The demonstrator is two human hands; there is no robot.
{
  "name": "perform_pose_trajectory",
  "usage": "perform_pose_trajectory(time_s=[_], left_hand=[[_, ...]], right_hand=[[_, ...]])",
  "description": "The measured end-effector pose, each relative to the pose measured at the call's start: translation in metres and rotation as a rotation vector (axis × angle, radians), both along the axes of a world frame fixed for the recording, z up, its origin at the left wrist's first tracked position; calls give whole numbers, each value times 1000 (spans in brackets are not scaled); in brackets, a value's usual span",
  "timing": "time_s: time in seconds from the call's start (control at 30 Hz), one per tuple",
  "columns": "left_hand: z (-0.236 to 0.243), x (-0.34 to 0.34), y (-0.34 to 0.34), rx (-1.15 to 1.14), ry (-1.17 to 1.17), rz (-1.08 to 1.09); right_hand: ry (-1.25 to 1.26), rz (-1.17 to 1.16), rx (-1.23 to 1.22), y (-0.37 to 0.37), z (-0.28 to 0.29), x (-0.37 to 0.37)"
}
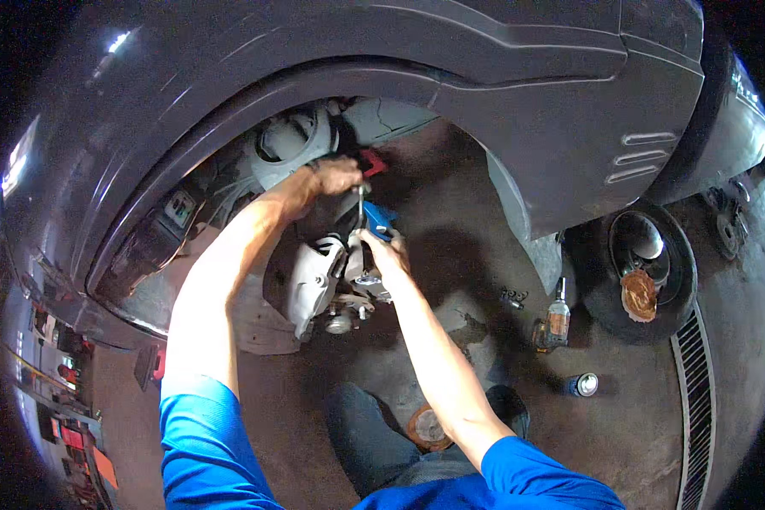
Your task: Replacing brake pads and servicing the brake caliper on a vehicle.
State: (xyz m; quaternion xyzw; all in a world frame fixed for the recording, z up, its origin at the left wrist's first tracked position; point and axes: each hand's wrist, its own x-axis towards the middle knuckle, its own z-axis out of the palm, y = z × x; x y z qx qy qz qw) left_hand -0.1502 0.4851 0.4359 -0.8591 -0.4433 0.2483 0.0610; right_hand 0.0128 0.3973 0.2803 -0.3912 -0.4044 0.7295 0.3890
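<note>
My left hand reaches up into the dark wheel arch, its fingers closed around the upper end of a slim metal rod-like tool. Lower and to the right, my right hand is closed at the tool's lower end; its fingertips are partly hidden. Right behind the tool is a blue part, and a red piece shows just beyond my left hand. Pale metal wheel-hub and suspension parts lie below and left of my right hand. A light grey rounded housing sits above my left forearm.
The dark grey car fender arches over my arms. On the floor at right are a wheel bearing a rusty round piece, a bottle, a spray can, small metal parts and a drain grate. A rusty disc lies between my legs.
</note>
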Motion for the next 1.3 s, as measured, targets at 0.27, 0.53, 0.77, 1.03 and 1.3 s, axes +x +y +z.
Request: perform_pose_trajectory(time_s=[0.27,0.53,0.77,1.03,1.3], left_hand=[[45,75,-29,476,-275,-13],[-86,182,-259,-296,-1124,609],[-398,199,-319,-638,-968,1141],[-575,94,-274,-89,-760,1450],[-641,-7,-182,450,-830,1635]], right_hand=[[14,-442,67,-30,-37,12],[-468,-567,-30,-213,-204,252],[-765,-661,-164,-318,-207,378],[-612,-430,100,-286,-221,333],[-1098,217,600,-261,-243,309]])
